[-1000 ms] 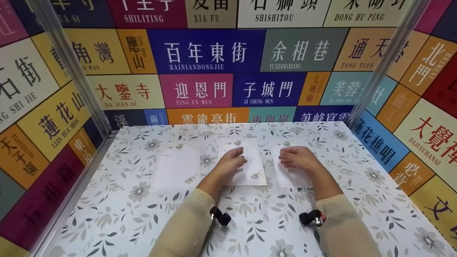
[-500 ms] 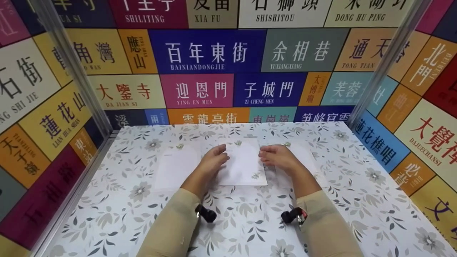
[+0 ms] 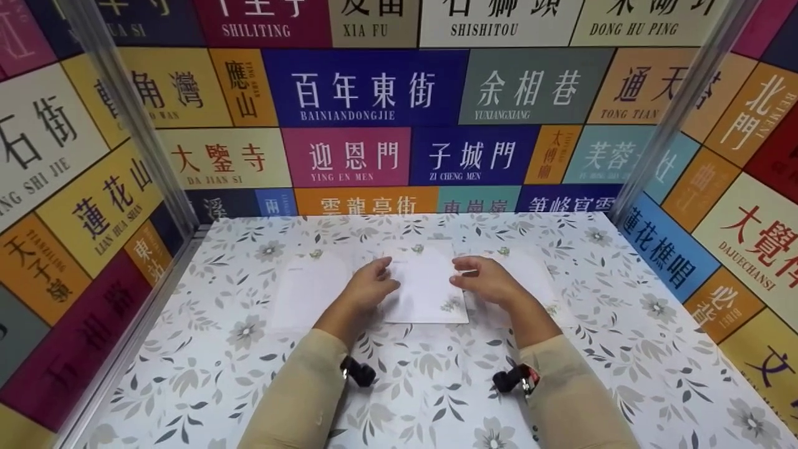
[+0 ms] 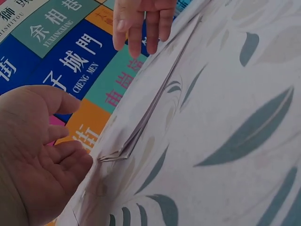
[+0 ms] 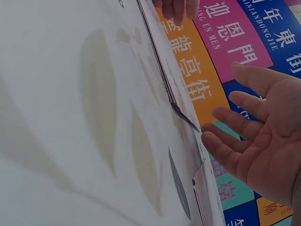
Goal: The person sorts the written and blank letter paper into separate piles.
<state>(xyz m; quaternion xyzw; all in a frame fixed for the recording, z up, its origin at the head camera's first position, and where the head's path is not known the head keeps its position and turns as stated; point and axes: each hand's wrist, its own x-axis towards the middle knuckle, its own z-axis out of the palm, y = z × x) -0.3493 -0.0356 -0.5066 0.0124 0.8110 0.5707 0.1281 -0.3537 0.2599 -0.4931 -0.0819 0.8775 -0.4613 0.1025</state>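
Three pale paper pieces with small leafy prints lie in a row on the floral cloth. The middle one, a notepad (image 3: 430, 290), shows a thin layered edge in the left wrist view. My left hand (image 3: 361, 292) is at its left side, fingers loosely bent. Opposite, my right hand (image 3: 492, 285) is at the right side, partly over the right paper (image 3: 533, 277). Neither hand grips anything. Both wrist views show relaxed fingers, on the left hand (image 4: 44, 155) and the right hand (image 5: 263, 127); whether any fingertip touches the notepad's edge I cannot tell.
The left paper (image 3: 305, 296) lies beside my left hand. A floral-patterned tablecloth (image 3: 424, 399) covers the table. Walls of coloured place-name signs (image 3: 365, 90) enclose the back and both sides, with clear corner posts (image 3: 661, 125). Each sleeved wrist wears a small black camera (image 3: 360, 372).
Both hands have moved left since one second ago: the left hand from over the middle notepad to its left side, the right hand from over the right paper towards the notepad's right edge.
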